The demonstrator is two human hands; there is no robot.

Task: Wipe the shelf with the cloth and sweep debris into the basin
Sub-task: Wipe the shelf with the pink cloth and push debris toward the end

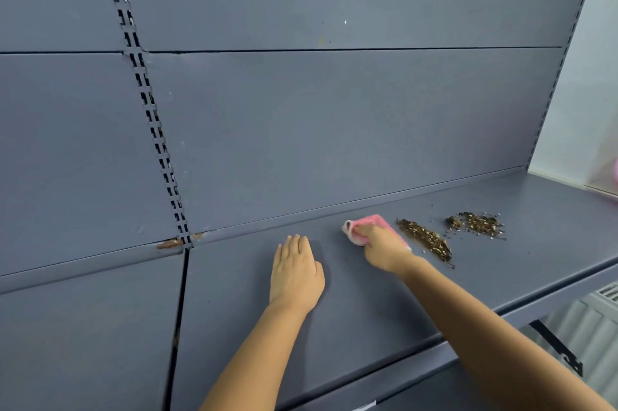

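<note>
A grey-blue metal shelf [254,337] runs across the view. My right hand [384,248] grips a pink cloth [376,222] and holds it down on the shelf. Just right of the cloth lies a long streak of brown debris [426,239], and a second, looser pile of debris [476,225] sits further right. My left hand [296,271] rests flat on the shelf with fingers straight, left of the cloth. At the far right edge a blurred pink thing [614,174] shows; I cannot tell whether it is the basin.
The shelf's grey back panel [334,126] rises behind, with a slotted upright [152,116] left of centre. A dark seam [180,310] splits the shelf into two boards. The shelf's front edge [501,313] drops off at lower right, with a black bracket [558,348] below.
</note>
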